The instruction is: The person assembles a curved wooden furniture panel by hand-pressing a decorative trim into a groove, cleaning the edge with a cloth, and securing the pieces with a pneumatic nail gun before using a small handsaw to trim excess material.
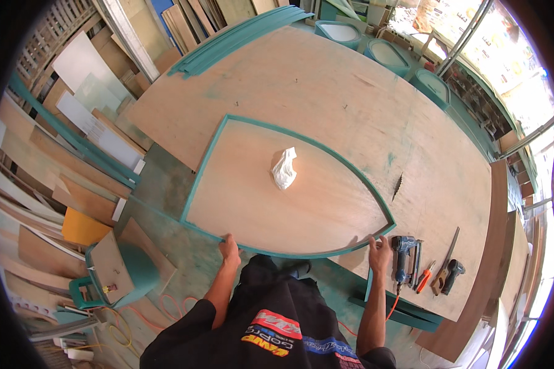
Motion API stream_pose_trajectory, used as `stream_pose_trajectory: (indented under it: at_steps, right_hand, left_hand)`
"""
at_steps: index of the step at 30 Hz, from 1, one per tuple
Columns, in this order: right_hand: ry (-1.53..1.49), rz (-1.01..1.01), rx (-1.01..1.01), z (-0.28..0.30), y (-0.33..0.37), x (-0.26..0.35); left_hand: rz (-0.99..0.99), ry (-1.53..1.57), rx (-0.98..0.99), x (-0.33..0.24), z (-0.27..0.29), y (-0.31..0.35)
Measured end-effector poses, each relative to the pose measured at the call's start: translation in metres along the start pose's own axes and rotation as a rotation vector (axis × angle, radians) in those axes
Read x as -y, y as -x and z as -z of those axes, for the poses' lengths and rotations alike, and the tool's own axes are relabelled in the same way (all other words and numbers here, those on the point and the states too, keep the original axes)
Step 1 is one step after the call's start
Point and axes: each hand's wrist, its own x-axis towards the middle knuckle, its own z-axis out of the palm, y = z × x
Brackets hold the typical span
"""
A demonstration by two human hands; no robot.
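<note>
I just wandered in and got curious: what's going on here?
A person in a dark shirt has both hands at a teal-edged panel: left hand on its near edge, right hand by its right-hand corner. The panel lies partly over the worktable, a crumpled white cloth on top. A nail-gun-like tool and orange-handled pliers lie to the right.

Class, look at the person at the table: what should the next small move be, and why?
Probably slide the teal-rimmed panel farther onto the table: its near-left part overhangs the edge, and the left hand and right hand are at its rim.
</note>
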Motion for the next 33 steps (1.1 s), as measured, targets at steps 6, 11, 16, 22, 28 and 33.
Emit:
stream_pose_trajectory:
  at_steps: [6, 11, 16, 22, 28, 33]
  right_hand:
    - [0.217, -0.212, -0.179, -0.043, -0.017, 0.012]
    - [0.110, -0.238, -0.076, -0.047, -0.043, -0.042]
    - [0.135, -0.270, 0.034, -0.047, -0.027, -0.015]
    - [0.033, -0.248, 0.222, -0.080, 0.039, 0.058]
    - [-0.010, -0.135, 0.100, -0.121, 0.033, 0.070]
    - [0.059, -0.024, 0.014, -0.152, 0.005, 0.109]
  left_hand:
    - [0.064, 0.202, -0.002, -0.001, 0.039, -0.016]
    - [0.053, 0.146, 0.018, -0.017, 0.048, -0.040]
    - [-0.050, 0.062, -0.074, -0.005, 0.074, -0.047]
    - [-0.215, 0.207, -0.209, -0.018, 0.156, -0.128]
    - [-0.060, -0.046, -0.170, -0.068, 0.163, -0.139]
    - [-0.115, -0.049, -0.230, -0.094, 0.143, -0.133]
